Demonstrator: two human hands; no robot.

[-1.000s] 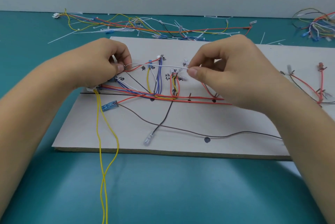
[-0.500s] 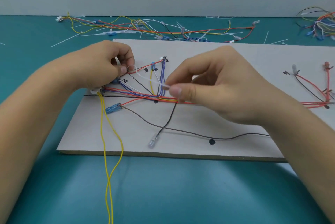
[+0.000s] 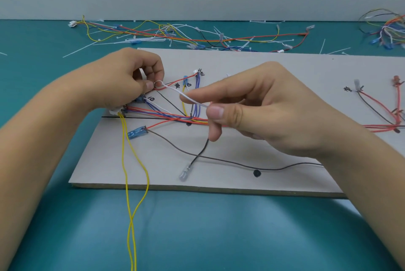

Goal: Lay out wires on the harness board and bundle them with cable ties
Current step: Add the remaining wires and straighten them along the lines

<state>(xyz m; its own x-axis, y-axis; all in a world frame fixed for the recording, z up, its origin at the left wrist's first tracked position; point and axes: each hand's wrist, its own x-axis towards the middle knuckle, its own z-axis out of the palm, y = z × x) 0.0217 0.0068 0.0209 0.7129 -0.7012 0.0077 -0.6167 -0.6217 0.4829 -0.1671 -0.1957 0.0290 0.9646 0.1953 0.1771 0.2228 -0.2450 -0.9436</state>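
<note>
A pale harness board [image 3: 241,174] lies on the teal table, with red, blue, yellow and black wires [image 3: 175,115] routed across it. My left hand [image 3: 122,82] pinches the looped head of a white cable tie [image 3: 173,91] at the board's left, round a red wire. My right hand [image 3: 252,112] pinches the tie's tail between thumb and forefinger, a little above the wire bundle. Two yellow wires [image 3: 131,183] hang off the board's front edge toward me.
A blue terminal [image 3: 137,132] and a clear terminal [image 3: 185,173] lie on the board's front part. Loose wires and cut tie ends [image 3: 197,36] are strewn behind the board. Another wire heap [image 3: 388,29] sits at the far right. More red wires [image 3: 381,108] run at the board's right.
My right hand has moved left and toward me with the tie's tail, which now slopes down from the loop. My left hand has kept its grip at the loop.
</note>
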